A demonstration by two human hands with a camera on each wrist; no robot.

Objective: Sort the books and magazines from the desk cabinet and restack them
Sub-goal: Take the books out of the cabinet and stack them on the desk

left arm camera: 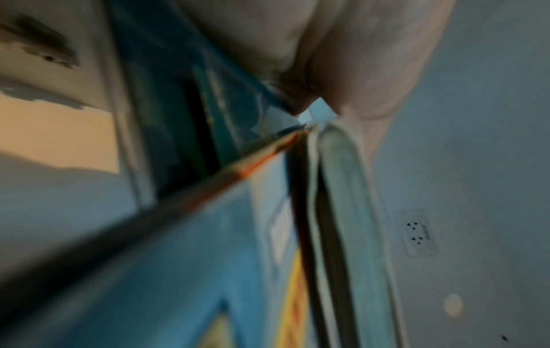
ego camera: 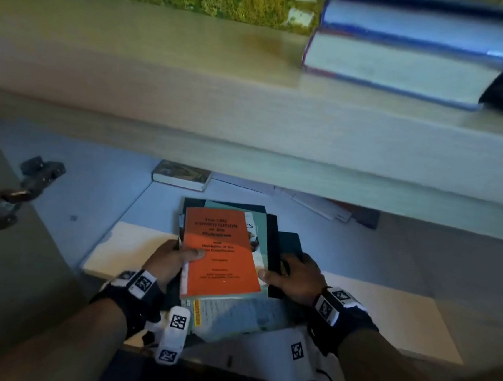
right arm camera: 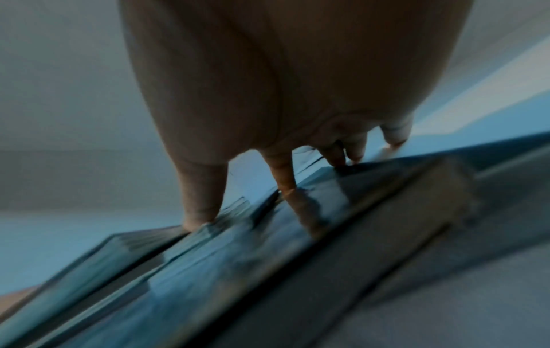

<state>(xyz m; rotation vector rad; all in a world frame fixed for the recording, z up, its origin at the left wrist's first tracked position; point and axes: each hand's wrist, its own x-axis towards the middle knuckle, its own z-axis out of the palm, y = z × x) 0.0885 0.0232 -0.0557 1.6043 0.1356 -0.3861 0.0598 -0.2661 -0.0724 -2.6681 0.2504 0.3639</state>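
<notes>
Both hands hold a loose stack of books (ego camera: 226, 249) at the cabinet's open front. The left hand (ego camera: 169, 262) pinches its 9 o'clock edge, thumb on the orange book (ego camera: 219, 251); the right hand (ego camera: 294, 277) clamps the 3 o'clock edge. Best squeeze evenly, keeping it level so nothing slides. Its long axis runs 6 to 12 o'clock.

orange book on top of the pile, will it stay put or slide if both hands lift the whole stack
The orange book looks thin and soft-covered, so it probably flexes. It lies loose atop an uneven stack, so it may slide if tilted. The left hand has its thumb on the cover, which likely pins it.
</notes>
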